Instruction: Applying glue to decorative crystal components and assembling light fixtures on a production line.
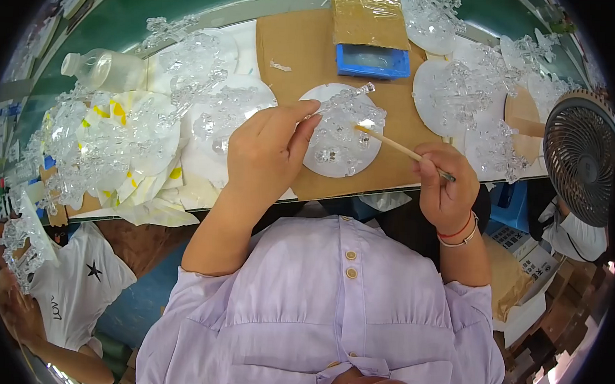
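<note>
On the brown cardboard [286, 54] in front of me lies a round white disc [326, 167] covered with clear plastic pieces [344, 135]. My left hand [272, 135] is at the disc's left edge, thumb and forefinger pinched together. What they hold, if anything, is too small to make out. In my right hand [448, 188], a thin brush-like wooden stick [398, 148] is gripped between thumb and fingers. Its yellowish tip points left and reaches over the clear pieces near the disc's middle; its other end is dark.
Beyond the disc stands a blue tray [372, 72] partly under a taped cardboard box [370, 20]. More discs with clear pieces lie left [232, 113] and right [449, 95]. A plastic bottle [107, 70] lies far left; a black fan [582, 157] stands right. Another person [77, 285] sits at lower left.
</note>
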The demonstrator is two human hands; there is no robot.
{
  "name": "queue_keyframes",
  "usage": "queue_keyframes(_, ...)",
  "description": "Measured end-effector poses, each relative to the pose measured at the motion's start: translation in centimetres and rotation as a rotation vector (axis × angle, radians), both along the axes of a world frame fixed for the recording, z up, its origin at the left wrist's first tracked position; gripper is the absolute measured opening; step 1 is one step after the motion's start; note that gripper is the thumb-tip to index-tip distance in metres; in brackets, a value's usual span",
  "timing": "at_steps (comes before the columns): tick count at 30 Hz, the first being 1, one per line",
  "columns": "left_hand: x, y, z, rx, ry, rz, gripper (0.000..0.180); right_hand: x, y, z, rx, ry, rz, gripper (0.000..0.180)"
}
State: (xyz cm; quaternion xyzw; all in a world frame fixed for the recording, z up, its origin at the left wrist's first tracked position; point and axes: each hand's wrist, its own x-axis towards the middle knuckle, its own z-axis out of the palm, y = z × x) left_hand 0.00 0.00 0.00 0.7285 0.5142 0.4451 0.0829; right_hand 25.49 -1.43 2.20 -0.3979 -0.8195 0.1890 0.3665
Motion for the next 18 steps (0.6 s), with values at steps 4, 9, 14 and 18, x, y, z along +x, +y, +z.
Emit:
queue_keyframes(4,0.0,-0.1,0.2,0.006,0.006,0.001,0.017,-0.5,0.0,-0.9,-0.033,0.1,-0.009,0.007)
queue_keyframes(9,0.4,-0.3,0.5,-0.004,0.0,0.003,0.016,-1.9,1.0,-1.6,0.0,0.181,0.003,0.006)
queue_keyframes(14,0.4,0.1,0.3,-0.035,-0.003,0.016,0.016,-2.2,1.5,0.2,0.037,0.032,0.019,0.007)
queue_keyframes(18,-0.1,-0.4,0.1,0.024,0.027,0.051,0.015,-2.8,0.9,1.9,0.065,-0.044,-0.006,0.005)
